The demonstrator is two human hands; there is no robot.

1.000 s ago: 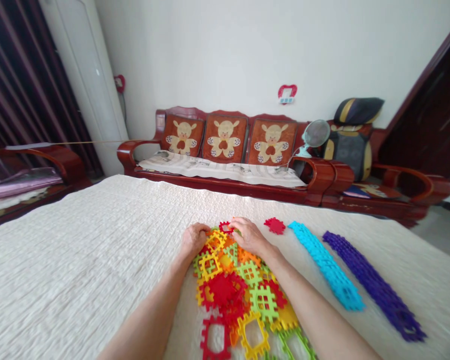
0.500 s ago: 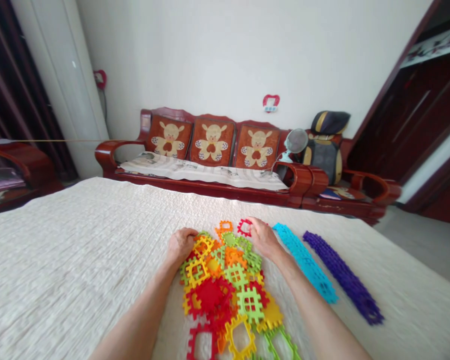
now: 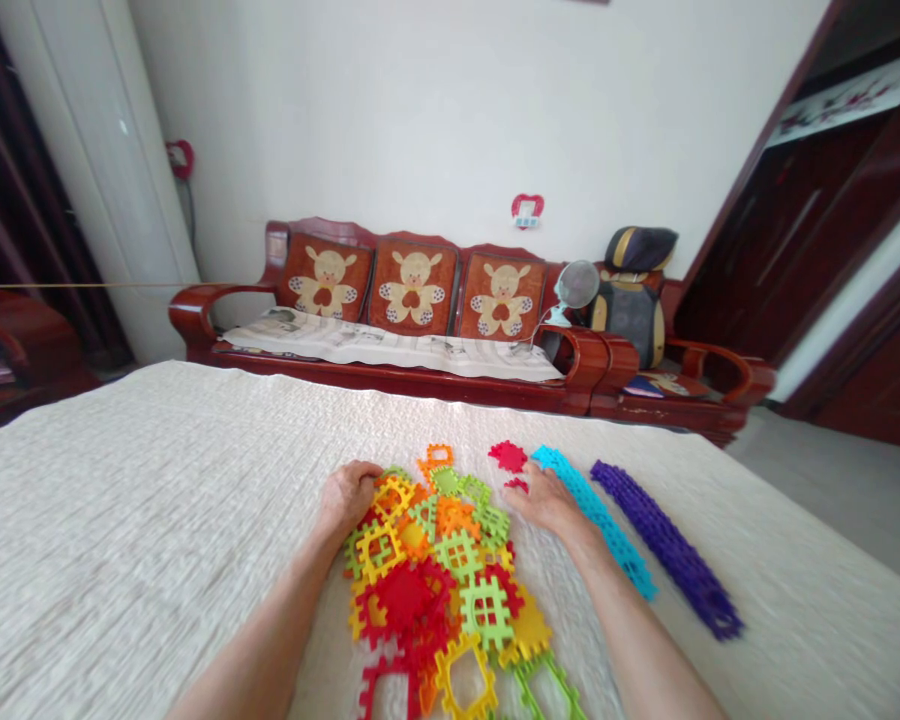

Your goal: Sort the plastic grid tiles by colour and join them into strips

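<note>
The work surface is covered by a cream textured cloth (image 3: 157, 520), occupying the lower frame. A red-brown wooden sofa (image 3: 412, 372) with bear-patterned cushions (image 3: 412, 285) stands at center; a small fan (image 3: 577, 286) is right of the cushions. The interlocking plastic pieces (image 3: 406, 595), red, yellow, orange and green, lie heaped at bottom center. Left hand (image 3: 349, 493): fingers bent, at the heap's upper-left edge; closure cannot be determined. Right hand (image 3: 546, 499): thumb and fingers partly apart at a small red piece (image 3: 517, 485), right of the heap; clamping cannot be confirmed. A light-blue stack (image 3: 607, 530) and a purple stack (image 3: 667, 550) lie at lower right. Markings on the white strip (image 3: 847, 97), upper right, are illegible.
</note>
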